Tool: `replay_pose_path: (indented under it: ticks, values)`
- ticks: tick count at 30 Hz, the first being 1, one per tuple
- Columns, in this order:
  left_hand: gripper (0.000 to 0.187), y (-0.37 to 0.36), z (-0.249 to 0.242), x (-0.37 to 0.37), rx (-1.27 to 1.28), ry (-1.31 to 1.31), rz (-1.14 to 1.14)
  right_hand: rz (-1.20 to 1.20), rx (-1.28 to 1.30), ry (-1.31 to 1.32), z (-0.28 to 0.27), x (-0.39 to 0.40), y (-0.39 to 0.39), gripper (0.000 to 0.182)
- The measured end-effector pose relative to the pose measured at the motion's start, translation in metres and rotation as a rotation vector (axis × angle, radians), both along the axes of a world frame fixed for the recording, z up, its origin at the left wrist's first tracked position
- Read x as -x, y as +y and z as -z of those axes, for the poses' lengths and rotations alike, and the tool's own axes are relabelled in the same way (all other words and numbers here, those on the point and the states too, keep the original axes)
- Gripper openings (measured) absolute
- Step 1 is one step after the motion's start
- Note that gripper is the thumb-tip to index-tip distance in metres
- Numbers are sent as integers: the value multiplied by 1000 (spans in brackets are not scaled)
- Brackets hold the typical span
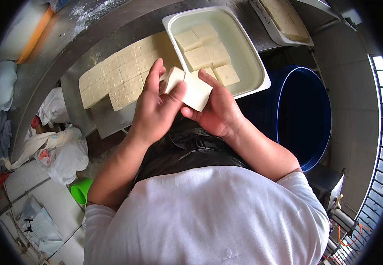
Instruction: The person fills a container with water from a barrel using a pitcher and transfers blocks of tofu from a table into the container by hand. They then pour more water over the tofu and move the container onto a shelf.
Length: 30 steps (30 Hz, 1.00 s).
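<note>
My left hand (pixel 155 110) is closed around a white tofu block (pixel 174 78), its thumb lying along the near side. Right against it, my right hand (pixel 221 105) grips a second tofu block (pixel 196 91) between thumb and fingers. Both blocks are raised above the table's front edge, side by side. To the left, a large slab of tofu (pixel 123 66), scored into squares and dimpled on top, lies on the metal table with pieces gone from its near edge. Just beyond my right hand, a white tub (pixel 250 57) holds liquid and several tofu blocks (pixel 207 55).
A blue barrel (pixel 304 119) stands open right of the tub. Another white tray (pixel 288 20) of tofu sits at the upper right. White plastic bags (pixel 65 159) and a green bucket (pixel 81 191) are low on the left. A raised metal rim (pixel 45 84) curves along the left.
</note>
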State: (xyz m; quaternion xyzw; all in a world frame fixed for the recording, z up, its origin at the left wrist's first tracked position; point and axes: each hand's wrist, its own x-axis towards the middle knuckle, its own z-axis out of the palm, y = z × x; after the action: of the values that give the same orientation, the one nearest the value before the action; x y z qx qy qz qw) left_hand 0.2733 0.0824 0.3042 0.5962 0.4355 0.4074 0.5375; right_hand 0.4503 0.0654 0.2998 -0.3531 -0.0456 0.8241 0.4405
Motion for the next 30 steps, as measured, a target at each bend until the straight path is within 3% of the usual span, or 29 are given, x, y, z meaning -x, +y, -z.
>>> replay_pose_path:
  ticks: [2, 7, 9, 13, 14, 16, 18, 20, 23, 28, 30]
  values:
    - [95, -4, 1, -5, -191, 81, 15, 160, 2, -1, -12, 11, 0, 50]
    - [81, -1, -4, -9, -257, 129, 21, 181, -74, 19, -25, 20, 2, 50]
    - [57, -1, -4, -7, -312, 137, -56, 198, -76, -42, -41, 22, -2, 48]
    - [35, 2, -14, -5, -307, 163, -182, 152, -72, -5, -18, 18, 2, 43]
    - [35, 3, -11, -6, -307, 162, -183, 152, -72, -5, -17, 16, 2, 43]
    - [36, 5, -2, -9, -283, -139, -196, 129, -101, 2, -14, 11, 3, 45]
    - [39, 7, 5, -11, -291, -164, -136, 128, -177, 66, 5, 1, 8, 45]
    - [45, 15, 9, -21, -578, -87, 5, 127, -258, 125, 23, -14, 18, 45]
    - [60, 30, 15, -44, -590, -89, 127, 228, -355, 178, 45, -48, 40, 41]
    - [56, 52, 41, -38, -503, -2, 87, 232, -546, -321, 89, -164, 99, 31]
    - [45, 51, 60, -13, -441, 95, 11, 159, -562, -468, 96, -206, 124, 31]
